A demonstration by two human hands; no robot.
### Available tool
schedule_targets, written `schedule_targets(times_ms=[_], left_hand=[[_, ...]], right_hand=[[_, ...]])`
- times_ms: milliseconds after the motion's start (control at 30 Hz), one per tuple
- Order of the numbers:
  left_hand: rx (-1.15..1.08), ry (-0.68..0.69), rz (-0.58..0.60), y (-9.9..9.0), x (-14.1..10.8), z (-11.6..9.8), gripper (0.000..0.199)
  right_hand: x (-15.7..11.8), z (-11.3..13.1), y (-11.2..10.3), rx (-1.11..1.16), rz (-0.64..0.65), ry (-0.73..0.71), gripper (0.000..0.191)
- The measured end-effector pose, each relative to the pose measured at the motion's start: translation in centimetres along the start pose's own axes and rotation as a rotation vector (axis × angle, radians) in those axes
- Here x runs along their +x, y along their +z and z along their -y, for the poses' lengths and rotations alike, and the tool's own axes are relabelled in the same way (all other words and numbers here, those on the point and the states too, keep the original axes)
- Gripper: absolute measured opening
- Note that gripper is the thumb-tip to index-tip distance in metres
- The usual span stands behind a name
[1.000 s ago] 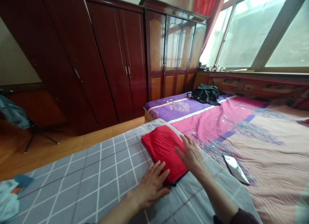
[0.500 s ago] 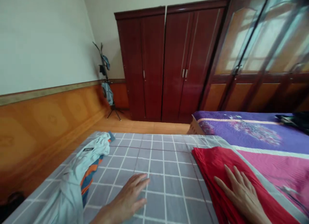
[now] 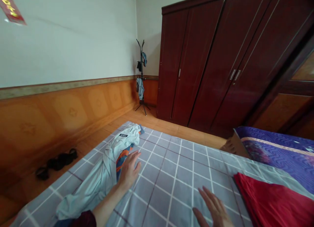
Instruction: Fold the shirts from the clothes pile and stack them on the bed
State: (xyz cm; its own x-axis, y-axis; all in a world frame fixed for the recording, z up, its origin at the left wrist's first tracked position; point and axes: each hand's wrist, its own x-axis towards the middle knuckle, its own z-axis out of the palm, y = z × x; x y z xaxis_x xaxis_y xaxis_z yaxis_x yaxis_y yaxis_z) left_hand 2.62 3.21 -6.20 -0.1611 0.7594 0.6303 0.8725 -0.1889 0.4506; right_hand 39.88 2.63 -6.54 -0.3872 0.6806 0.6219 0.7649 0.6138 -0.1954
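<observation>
Now the left hand [image 3: 129, 170] lies open, fingertips touching the pale garment [image 3: 105, 174] crumpled at nine o'clock on the bed [image 3: 171, 184]. The right hand [image 3: 216, 210] rests flat and empty at five o'clock. A firm pinch on one edge should lift the garment without tangling it.

Soft, even daylight filled the room, with faint sheen streaks on the wardrobe [image 3: 220, 63] doors. Beside it, straight lines bowed toward the frame edges. Shadows stayed weak; focus held reasonably sharp.
</observation>
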Motion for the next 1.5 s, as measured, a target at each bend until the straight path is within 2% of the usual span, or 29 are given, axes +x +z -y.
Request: schedule_targets(times_ms=[67, 133, 267, 333, 400, 467, 533, 700, 867, 1000, 1100, 1167, 1233, 1300, 1333, 1367, 1467, 1500], left_hand=[[0.070, 0.004, -0.045, -1.1, 0.6, 0.9, 0.034], [0.140, -0.020, -0.084, -2.4, 1.0, 2.1, 0.033], [0.266, -0.122, -0.197, -4.2, 1.2, 5.3, 0.031], [0.292, -0.221, -0.250, -4.5, 1.0, 6.9, 0.034], [0.276, -0.383, -0.285, -4.6, 0.8, 8.3, 0.039], [0.238, -0.539, -0.292, -4.5, 0.7, 9.2, 0.047], [0.213, -0.639, -0.291, -4.3, 0.6, 9.7, 0.054], [0.174, -0.726, -0.307, -4.1, 0.7, 10.3, 0.057], [0.052, -0.776, -0.348, -4.4, 0.6, 10.5, 0.031], [-0.082, -0.792, -0.458, -5.3, 1.1, 10.0, 0.023], [-0.200, -0.781, -0.545, -6.6, 2.3, 8.5, 0.025], [-0.284, -0.746, -0.571, -7.5, 3.4, 6.5, 0.028], [-0.359, -0.695, -0.560, -8.3, 4.3, 3.6, 0.033], [-0.432, -0.636, -0.495, -8.8, 4.5, -0.4, 0.036], [-0.468, -0.605, -0.441, -8.9, 4.3, -2.7, 0.035], [-0.537, -0.562, -0.321, -8.9, 3.8, -5.0, 0.033], [-0.577, -0.441, 0.081, -8.3, 0.7, -11.7, 0.026], [-0.600, -0.382, 0.254, -7.9, -0.5, -13.5, 0.026]], right_hand=[[0.7, 2.9, 2.5, 0.021, -0.051, -0.046, 0.046], [0.6, 4.4, 4.6, 0.031, -0.101, -0.057, 0.047], [-0.5, 4.1, 6.7, 0.052, -0.085, -0.064, 0.043], [-1.0, 3.5, 6.8, 0.078, -0.066, -0.040, 0.038], [-1.1, 3.2, 6.6, 0.104, -0.056, -0.011, 0.036], [-1.1, 3.2, 6.5, 0.120, -0.046, 0.006, 0.035], [-1.0, 3.4, 6.4, 0.129, -0.034, 0.017, 0.035], [-0.9, 3.9, 6.0, 0.119, 0.005, 0.048, 0.035], [-0.7, 4.4, 5.4, 0.111, 0.020, 0.070, 0.034], [-0.6, 4.7, 5.1, 0.104, 0.033, 0.071, 0.035], [-0.5, 4.8, 5.0, 0.126, 0.046, 0.097, 0.033], [-0.6, 4.8, 5.1, 0.156, 0.044, 0.116, 0.032], [-0.6, 4.8, 5.1, 0.191, 0.032, 0.132, 0.031], [-0.6, 4.8, 5.2, 0.236, 0.019, 0.143, 0.030], [-0.5, 4.7, 5.1, 0.265, 0.017, 0.152, 0.029], [-0.5, 4.7, 5.0, 0.301, 0.017, 0.165, 0.029], [-0.2, 4.7, 4.4, 0.431, 0.040, 0.226, 0.028], [0.0, 4.7, 4.1, 0.472, 0.049, 0.252, 0.028]])
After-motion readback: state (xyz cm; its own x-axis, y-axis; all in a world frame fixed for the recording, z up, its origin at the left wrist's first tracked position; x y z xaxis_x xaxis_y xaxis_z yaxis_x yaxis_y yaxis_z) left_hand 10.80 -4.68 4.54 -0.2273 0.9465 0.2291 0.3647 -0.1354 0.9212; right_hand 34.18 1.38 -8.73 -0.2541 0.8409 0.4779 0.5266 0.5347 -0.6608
